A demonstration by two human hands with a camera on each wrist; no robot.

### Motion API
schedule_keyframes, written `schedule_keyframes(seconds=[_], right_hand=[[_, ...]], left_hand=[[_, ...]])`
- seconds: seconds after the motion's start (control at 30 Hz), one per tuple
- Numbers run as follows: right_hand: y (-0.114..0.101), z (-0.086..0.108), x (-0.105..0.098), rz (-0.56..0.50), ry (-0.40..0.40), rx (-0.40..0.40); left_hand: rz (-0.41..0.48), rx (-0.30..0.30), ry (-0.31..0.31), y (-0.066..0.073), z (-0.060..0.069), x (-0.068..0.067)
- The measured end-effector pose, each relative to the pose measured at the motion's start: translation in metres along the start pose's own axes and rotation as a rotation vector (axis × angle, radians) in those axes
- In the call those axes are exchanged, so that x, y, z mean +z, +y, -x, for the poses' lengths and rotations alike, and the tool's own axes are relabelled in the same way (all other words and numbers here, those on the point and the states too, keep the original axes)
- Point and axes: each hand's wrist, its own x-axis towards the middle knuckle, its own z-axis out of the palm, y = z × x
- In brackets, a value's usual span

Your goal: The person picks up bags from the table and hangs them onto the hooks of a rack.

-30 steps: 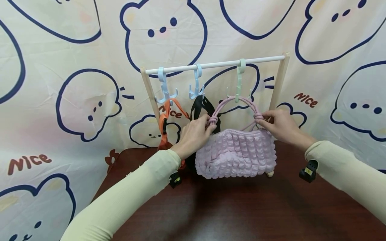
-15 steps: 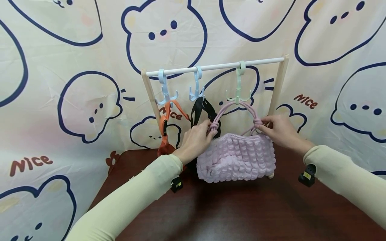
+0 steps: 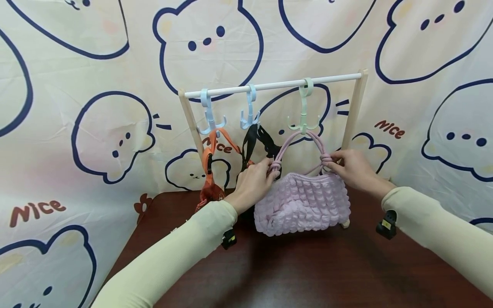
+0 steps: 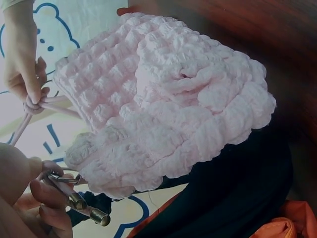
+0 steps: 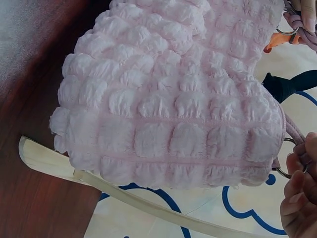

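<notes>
A puffy pink handbag (image 3: 304,203) hangs by its cord handle (image 3: 282,147) below a pale green hook (image 3: 304,122). The handle's top meets the bottom of that hook. My left hand (image 3: 252,182) pinches the knot at the handle's left end; in the left wrist view metal-tipped cord ends (image 4: 99,216) stick out beside the fingers. On the right side, my right hand (image 3: 354,169) pinches the other knot between thumb and fingers. A metal ring (image 5: 285,172) shows by it in the right wrist view. The bag's body hangs just above or at the table; contact cannot be told.
A white rail (image 3: 277,85) on wooden posts (image 3: 354,109) carries the hooks. An orange bag strap (image 3: 208,167) hangs from the left blue hook (image 3: 210,115), black straps (image 3: 250,143) from the middle blue hook (image 3: 250,113). The dark wooden table (image 3: 308,273) lies below; a printed cloth (image 3: 115,214) stands behind.
Both hands and the pink handbag have come down slightly. The left hand has shifted a little to the right, and the handle's loop looks narrower. Both hands keep their hold.
</notes>
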Motion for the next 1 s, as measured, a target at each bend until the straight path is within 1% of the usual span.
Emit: schedule_keyframes(seconds=[0.13, 0.4, 0.57, 0.73, 0.83, 1.0], right_hand=[[0.002, -0.002, 0.002, 0.003, -0.004, 0.002], [0.006, -0.005, 0.005, 0.021, 0.011, -0.001], [0.007, -0.007, 0.007, 0.015, 0.003, -0.001], [0.007, -0.008, 0.008, 0.002, -0.031, 0.017], [0.007, -0.009, 0.009, -0.001, -0.042, 0.022], [0.008, -0.012, 0.011, 0.003, -0.043, 0.032]], left_hand=[[-0.002, 0.003, -0.006, 0.0, -0.001, 0.005], [-0.013, -0.016, -0.037, 0.005, -0.004, 0.013], [-0.026, -0.026, -0.035, 0.005, -0.006, 0.018], [-0.028, -0.019, -0.043, 0.004, -0.007, 0.025], [-0.027, -0.022, -0.036, 0.005, -0.008, 0.028], [-0.068, -0.035, -0.02, 0.006, -0.011, 0.034]])
